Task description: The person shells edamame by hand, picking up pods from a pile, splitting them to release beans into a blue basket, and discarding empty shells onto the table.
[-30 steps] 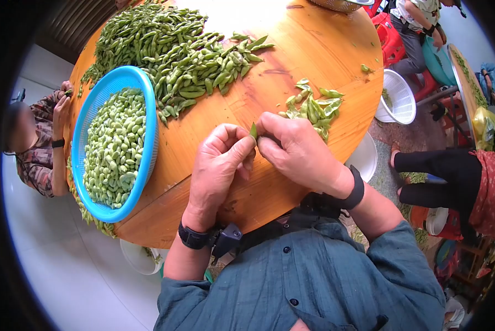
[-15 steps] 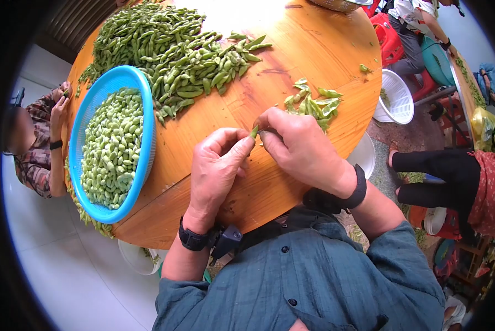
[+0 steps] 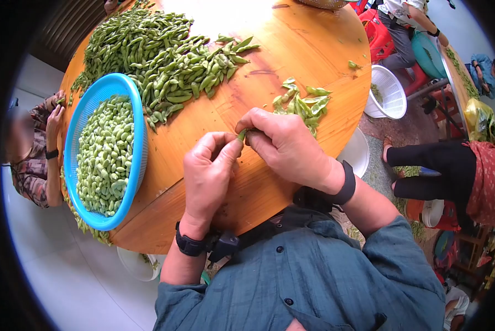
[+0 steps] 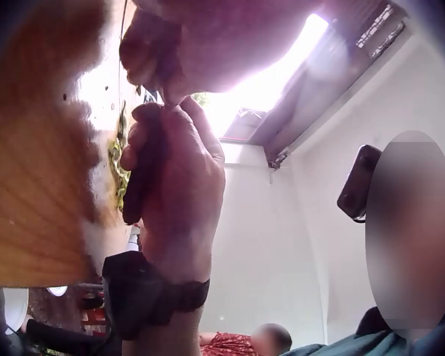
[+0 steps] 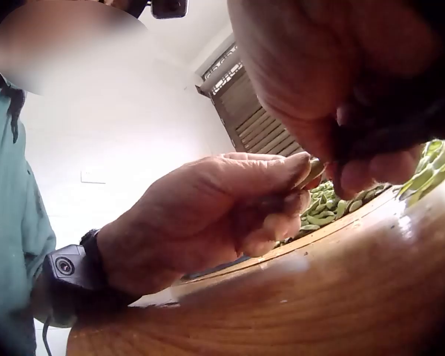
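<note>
In the head view, a small green soybean pod (image 3: 242,134) is held over the near part of the table, between both hands. The left hand (image 3: 210,168) pinches it between thumb and forefinger. From the other side, the right hand (image 3: 291,144) grips its end with thumb and curled forefinger. Most of the pod is hidden by the fingertips. On the left stands a blue basket (image 3: 140,138) of shelled green beans (image 3: 106,154). Behind it lies a large heap of unshelled pods (image 3: 142,55). Flattened, pale empty pods (image 3: 302,105) lie just beyond the right hand.
The round wooden table (image 3: 225,118) ends close to the person's body. A person (image 3: 35,149) handles pods at its left edge. White baskets (image 3: 388,91) and a white tub (image 3: 355,154) stand below on the right, near another person's legs (image 3: 429,171).
The view has shifted slightly, so the table and basket sit further left. Both hands keep their pinch on the pod, and less of it shows between the fingertips.
</note>
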A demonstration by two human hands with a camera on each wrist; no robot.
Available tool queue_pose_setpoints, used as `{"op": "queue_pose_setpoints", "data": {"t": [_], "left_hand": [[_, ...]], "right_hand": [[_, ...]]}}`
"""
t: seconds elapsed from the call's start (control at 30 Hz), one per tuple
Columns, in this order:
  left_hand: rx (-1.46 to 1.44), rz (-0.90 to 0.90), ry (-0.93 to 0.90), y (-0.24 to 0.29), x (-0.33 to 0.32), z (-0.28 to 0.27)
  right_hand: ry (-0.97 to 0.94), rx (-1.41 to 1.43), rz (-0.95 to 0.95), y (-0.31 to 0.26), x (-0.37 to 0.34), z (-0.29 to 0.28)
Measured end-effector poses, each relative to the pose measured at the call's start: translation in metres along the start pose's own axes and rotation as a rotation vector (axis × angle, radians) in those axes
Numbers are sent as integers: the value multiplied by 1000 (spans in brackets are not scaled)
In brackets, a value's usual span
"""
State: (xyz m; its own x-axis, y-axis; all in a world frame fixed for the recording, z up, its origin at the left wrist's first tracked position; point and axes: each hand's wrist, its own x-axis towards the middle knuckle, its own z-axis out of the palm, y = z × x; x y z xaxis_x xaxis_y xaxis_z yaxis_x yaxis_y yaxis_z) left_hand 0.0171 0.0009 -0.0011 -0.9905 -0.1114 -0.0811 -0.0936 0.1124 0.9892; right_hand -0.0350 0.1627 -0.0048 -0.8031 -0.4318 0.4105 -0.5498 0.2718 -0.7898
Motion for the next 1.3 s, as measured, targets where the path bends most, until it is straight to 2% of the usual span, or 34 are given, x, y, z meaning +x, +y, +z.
{"op": "queue_pose_setpoints", "data": {"t": [0.03, 0.1, 0.13, 0.17, 0.2, 0.27, 0.3, 0.33, 0.37, 0.4, 0.43, 0.47, 0.5, 0.57, 0.6, 0.63, 0.67, 0.8, 0.9, 0.97, 1.03, 1.1, 1.13, 1.2, 1.27, 1.3], "left_hand": [[-185, -157, -37, 2, 1, -3], [-201, -169, -71, -4, 5, -10], [-341, -213, -162, -9, 7, -14], [-482, -258, -253, -12, 8, -17], [-480, -258, -251, -11, 9, -19], [-688, -366, -353, -10, 11, -21], [-687, -365, -353, -8, 10, -20], [-531, -327, -307, -5, 8, -17], [-376, -288, -259, -3, 7, -14], [-376, -288, -256, -3, 6, -10], [-217, -128, -193, -4, 4, -6], [-56, 28, -128, -5, 3, -4], [-56, 25, -124, -8, 3, -5], [121, 117, -97, -11, 4, -6], [122, 117, -95, -7, 3, -6], [9, 12, -109, 2, 1, -7], [-106, -92, -124, 6, 0, -7], [-260, -124, -162, 0, 3, -13], [-385, -200, -225, -4, 6, -18], [-510, -278, -243, -4, 7, -18], [-419, -227, -186, -5, 8, -14], [-328, -179, -126, -6, 8, -13], [-340, -160, -131, -7, 7, -13], [-354, -144, -134, -12, 9, -16], [-525, -171, -1, -20, 16, -22], [-525, -170, 6, -18, 14, -22]], "right_hand": [[1, 0, -1, 0, 0, 0], [-40, 233, 148, 2, -1, 0], [-41, 236, 147, 0, 0, -3], [-109, 365, 249, -3, 2, -8], [-177, 494, 352, -5, 3, -12], [-207, 522, 384, -4, 4, -15], [-238, 546, 414, -4, 5, -15], [-239, 546, 412, -4, 5, -15], [-194, 450, 398, -5, 5, -14], [-151, 355, 384, -5, 5, -13], [-154, 357, 384, -5, 5, -12], [-127, 261, 307, -5, 4, -11], [-101, 166, 229, -5, 4, -9], [-105, 139, 218, -9, 3, -9], [-103, 109, 206, -11, 4, -10], [-104, 109, 205, -12, 4, -10], [-121, 206, 288, -13, 5, -11], [-182, 495, 484, -11, 6, -12], [-207, 590, 573, -8, 7, -13], [-181, 581, 554, -7, 7, -11], [-154, 573, 533, -6, 6, -7], [-42, 316, 309, -7, 2, -2], [-46, 319, 309, -8, 2, -1], [-23, 152, 140, -13, 2, 0], [-45, 159, 107, -16, 1, -1], [-57, 167, 73, -17, 2, 0]]}}
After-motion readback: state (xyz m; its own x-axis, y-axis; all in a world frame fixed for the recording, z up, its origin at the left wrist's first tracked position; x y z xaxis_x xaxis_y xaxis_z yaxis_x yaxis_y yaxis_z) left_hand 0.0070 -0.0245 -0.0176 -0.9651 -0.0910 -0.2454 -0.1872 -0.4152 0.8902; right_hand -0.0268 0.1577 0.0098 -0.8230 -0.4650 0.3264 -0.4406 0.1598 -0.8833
